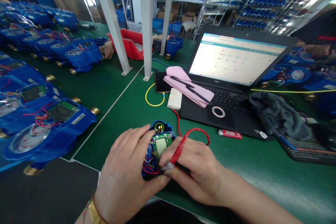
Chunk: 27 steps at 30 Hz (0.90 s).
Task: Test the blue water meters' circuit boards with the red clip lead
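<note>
A blue meter housing [171, 130] with a green circuit board, a small grey display and coloured wires lies at the front edge of the green table. My left hand [126, 171] is wrapped round its left side, fingers over the top and thumb at the lower edge. My right hand [195, 168] pinches the whitish end of a red cable [180, 148] against the board's lower right part. The cable's tip is hidden by my fingers. From there the cable loops back toward a white box [174, 98].
An open laptop [225, 119] bears pink cloths [189, 91] with pens and a white ring. A phone [161, 82], a grey cloth [279, 113] and a red-white stick [230, 133] lie around it. Several blue meters [76, 119] fill the left. White posts [147, 24] and a red bin [131, 43] stand behind.
</note>
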Motion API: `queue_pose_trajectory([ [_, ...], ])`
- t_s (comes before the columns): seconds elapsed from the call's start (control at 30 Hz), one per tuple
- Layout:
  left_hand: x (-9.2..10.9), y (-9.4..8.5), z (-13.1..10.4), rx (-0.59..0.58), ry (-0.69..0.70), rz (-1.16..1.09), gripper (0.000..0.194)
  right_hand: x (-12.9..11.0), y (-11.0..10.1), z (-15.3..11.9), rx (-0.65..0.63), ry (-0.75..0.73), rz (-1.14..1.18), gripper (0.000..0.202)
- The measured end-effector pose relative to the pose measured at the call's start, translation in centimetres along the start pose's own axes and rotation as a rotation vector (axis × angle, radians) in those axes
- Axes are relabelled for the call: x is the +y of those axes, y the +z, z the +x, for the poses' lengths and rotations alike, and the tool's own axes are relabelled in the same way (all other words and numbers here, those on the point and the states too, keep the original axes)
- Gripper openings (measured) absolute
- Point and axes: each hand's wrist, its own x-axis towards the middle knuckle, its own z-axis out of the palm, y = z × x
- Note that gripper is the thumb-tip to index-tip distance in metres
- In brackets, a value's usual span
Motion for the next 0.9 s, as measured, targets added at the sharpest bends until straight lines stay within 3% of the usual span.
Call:
queue_pose_trajectory([
  [0.9, 0.29, -0.14, 0.0, 0.008, -0.022, -0.049, 0.06, -0.05, -0.08, 0.0, -0.014, 0.006, 0.006, 0.009],
])
